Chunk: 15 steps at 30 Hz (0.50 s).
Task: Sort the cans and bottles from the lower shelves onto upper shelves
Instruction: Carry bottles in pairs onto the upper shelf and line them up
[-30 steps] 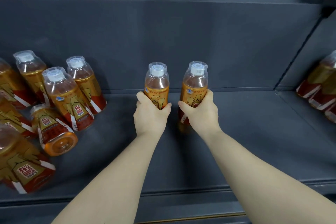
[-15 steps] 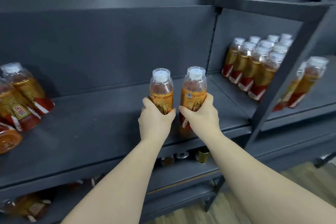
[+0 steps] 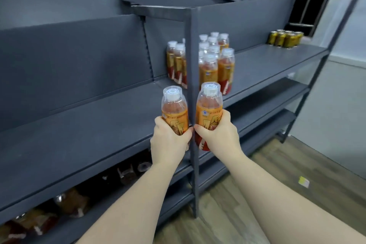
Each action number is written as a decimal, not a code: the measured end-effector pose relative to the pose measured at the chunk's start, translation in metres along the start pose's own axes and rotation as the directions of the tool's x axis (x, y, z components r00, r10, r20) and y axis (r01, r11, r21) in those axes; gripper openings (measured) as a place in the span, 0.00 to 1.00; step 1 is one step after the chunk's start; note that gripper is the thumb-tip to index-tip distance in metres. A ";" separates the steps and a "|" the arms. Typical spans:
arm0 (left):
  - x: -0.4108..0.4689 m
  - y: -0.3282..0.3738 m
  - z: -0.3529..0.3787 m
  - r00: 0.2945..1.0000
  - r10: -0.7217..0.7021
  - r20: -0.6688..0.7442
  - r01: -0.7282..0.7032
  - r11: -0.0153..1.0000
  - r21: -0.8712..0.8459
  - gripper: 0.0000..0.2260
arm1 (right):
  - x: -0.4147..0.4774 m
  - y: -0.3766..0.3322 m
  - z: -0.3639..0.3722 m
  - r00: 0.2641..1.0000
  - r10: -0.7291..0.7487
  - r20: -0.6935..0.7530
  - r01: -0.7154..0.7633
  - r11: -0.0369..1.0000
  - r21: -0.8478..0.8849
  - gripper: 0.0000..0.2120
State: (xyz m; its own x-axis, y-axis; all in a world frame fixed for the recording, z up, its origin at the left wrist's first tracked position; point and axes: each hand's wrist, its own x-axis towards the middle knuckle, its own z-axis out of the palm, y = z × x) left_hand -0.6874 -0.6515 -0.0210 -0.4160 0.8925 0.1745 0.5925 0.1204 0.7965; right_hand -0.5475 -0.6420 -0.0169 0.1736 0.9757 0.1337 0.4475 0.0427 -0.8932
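The fingers [image 3: 225, 123] of the right hand [image 3: 219, 136] were clamped around one bottle [image 3: 209, 109], and the left hand [image 3: 169, 140] was wrapped tight on a second bottle [image 3: 174, 111]. Both bottles were upright, in the air in front of the upper shelf [image 3: 99, 125], either side of the metal post [image 3: 191, 89]. A cluster of standing bottles [image 3: 215, 65] waited beyond, with cans [image 3: 285, 38] at the far end. This looked like the carry step; next, both bottles probably needed to pass right of the post and be set beside the cluster.
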 end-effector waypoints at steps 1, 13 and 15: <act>-0.005 0.008 0.010 1.000 0.013 0.023 -0.014 1.000 0.002 0.29 | 0.000 0.008 -0.013 0.999 0.017 -0.028 -0.017 1.000 -0.008 0.29; -0.011 0.099 0.130 0.941 0.217 0.258 -0.218 0.976 -0.027 0.31 | 0.040 0.083 -0.133 0.946 0.160 -0.281 -0.175 0.984 -0.029 0.27; -0.002 0.110 0.151 0.930 0.235 0.282 -0.241 0.970 -0.014 0.33 | 0.056 0.091 -0.143 0.939 0.167 -0.300 -0.184 0.983 -0.029 0.26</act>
State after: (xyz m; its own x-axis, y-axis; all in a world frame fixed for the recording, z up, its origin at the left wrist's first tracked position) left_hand -0.5173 -0.5745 -0.0210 -0.0529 0.9810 0.1865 0.6657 -0.1046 0.7388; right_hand -0.3713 -0.6139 -0.0288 0.5005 0.8593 0.1053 0.4335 -0.1435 -0.8897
